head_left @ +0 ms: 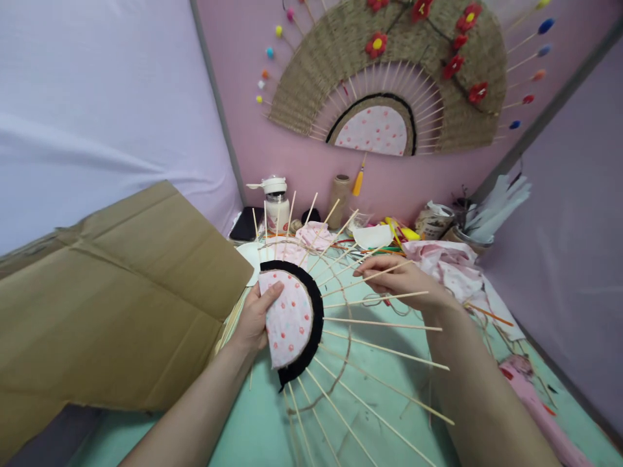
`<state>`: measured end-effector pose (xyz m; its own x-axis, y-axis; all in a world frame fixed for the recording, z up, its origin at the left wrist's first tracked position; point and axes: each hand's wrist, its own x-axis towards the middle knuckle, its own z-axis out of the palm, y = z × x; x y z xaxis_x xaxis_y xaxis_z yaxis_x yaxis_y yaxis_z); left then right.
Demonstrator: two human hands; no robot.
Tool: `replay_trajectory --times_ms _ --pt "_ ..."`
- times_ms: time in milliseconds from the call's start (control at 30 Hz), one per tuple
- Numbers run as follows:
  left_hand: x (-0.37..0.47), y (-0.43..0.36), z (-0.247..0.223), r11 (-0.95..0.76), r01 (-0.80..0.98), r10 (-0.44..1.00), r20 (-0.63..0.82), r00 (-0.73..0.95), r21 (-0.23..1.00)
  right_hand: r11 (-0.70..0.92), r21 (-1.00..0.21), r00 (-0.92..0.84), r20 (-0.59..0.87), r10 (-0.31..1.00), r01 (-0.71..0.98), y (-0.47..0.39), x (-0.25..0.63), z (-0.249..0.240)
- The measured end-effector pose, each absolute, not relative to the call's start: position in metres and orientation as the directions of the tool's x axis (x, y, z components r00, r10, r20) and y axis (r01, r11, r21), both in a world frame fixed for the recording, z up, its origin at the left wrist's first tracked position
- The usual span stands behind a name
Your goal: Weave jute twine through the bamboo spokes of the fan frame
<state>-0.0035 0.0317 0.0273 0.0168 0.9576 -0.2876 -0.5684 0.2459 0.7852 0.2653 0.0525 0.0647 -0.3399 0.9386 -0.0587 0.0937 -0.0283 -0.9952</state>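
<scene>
My left hand (pixel 257 312) grips a half-round fan base (pixel 291 321) by its straight edge, thumb on top of the white cloth with red dots. A black band (pixel 316 311) rims its curve, and thin wooden sticks (pixel 384 323) spread out from it like rays. Brown cord (pixel 349 337) runs in an arc across the sticks. Over at the upper right sticks, my right hand (pixel 396 275) has its fingers pinched together among the sticks near the cord. What lies between those fingertips is too small to make out.
A finished woven fan (pixel 302 91) with red flowers hangs on the pink wall. Cardboard (pixel 146 305) leans at left. Behind the base stand a white bottle (pixel 276 211) and a cardboard tube (pixel 339 201). Pink cloth (pixel 442 259) and cups of supplies (pixel 433 220) sit at right.
</scene>
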Motion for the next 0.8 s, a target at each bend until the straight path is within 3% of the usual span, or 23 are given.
replay_trajectory --times_ms 100,367,800 --pt "-0.004 0.034 0.026 0.241 -0.56 0.956 -0.292 -0.002 0.793 -0.057 -0.995 -0.33 -0.082 0.94 0.083 0.053 0.282 0.065" --pt "-0.003 0.034 0.025 0.297 -0.488 0.947 -0.319 0.039 0.821 -0.068 -0.994 -0.105 -0.059 0.993 -0.084 0.052 0.29 0.075" --pt "-0.002 0.035 0.025 0.328 -0.441 0.939 -0.339 0.058 0.835 0.232 -0.971 0.121 0.224 0.967 -0.053 0.057 0.286 0.074"
